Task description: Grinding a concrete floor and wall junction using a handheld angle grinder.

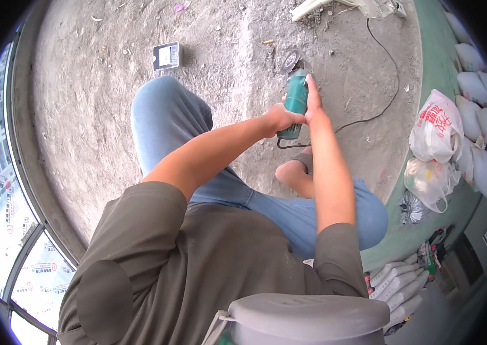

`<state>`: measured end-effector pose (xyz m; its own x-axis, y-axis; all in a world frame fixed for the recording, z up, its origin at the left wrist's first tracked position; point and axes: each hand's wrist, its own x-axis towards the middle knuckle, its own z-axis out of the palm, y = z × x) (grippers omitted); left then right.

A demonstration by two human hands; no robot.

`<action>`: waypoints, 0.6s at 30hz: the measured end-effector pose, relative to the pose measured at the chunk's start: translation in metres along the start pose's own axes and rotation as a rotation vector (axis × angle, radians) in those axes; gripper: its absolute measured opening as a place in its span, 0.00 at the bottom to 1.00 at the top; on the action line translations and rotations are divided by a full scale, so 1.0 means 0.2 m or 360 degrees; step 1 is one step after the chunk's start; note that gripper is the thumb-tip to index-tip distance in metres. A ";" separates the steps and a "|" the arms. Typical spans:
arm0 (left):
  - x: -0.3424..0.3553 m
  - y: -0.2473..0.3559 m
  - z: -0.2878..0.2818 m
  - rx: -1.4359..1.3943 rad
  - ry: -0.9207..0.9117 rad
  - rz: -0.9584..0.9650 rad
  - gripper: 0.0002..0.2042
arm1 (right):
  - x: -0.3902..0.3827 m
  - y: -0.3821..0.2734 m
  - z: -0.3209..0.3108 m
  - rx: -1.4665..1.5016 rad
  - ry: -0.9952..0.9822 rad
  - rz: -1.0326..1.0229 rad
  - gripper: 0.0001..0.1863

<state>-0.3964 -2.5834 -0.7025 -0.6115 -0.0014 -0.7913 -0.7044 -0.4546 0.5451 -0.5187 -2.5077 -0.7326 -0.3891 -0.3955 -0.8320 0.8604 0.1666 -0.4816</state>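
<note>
Nearest the camera, well behind the fingers at the lower edge, is a smooth grey rounded object [312,316] whose kind I cannot tell; beyond it spread the person's dark shirt [226,250] and blue jeans [168,115]. The angle grinder [297,95], teal and upright in the view, sits between the two hands. The left hand [282,118] is curled around the lower part of its body, closed as far as that thickness allows, with the undersides of the fingers hidden. The right hand [313,102] grips the other side, its fingers stretched along the casing rather than fully wrapped; how firmly they press I cannot tell. Just ahead of the fingers is the grinder's round disc [291,61]; whether it touches the rough grey floor [226,34] is unclear. A black cable [368,119] leaves the tool's end just behind the fingers, then bends away to their right and runs forward. A bare foot [294,173] rests near, behind the fingers. Ahead and to their left lies a small open box [167,56] with something white inside. Well to the fingers' right are a white plastic bag [438,129] with red print, a clear bag [427,177] beside it, and pale stuffed sacks [473,86].
</note>
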 end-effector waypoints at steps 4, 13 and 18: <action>-0.02 -0.02 0.00 -0.0186 0.0040 -0.0089 0.24 | 0.05 0.08 0.02 -0.0119 0.0223 0.0034 0.41; 0.09 -0.08 -0.05 -0.0575 -0.0198 -0.0204 0.20 | 0.12 0.07 0.01 -0.0349 -0.0038 0.0170 0.34; 0.18 -0.10 -0.03 -0.0854 -0.0223 -0.0234 0.17 | 0.21 0.04 0.03 -0.0609 0.0110 0.0120 0.25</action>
<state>-0.4023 -2.5807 -0.7434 -0.5886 0.1972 -0.7840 -0.5262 -0.8297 0.1864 -0.5267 -2.5281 -0.7707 -0.3620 -0.3095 -0.8793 0.7077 0.5227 -0.4753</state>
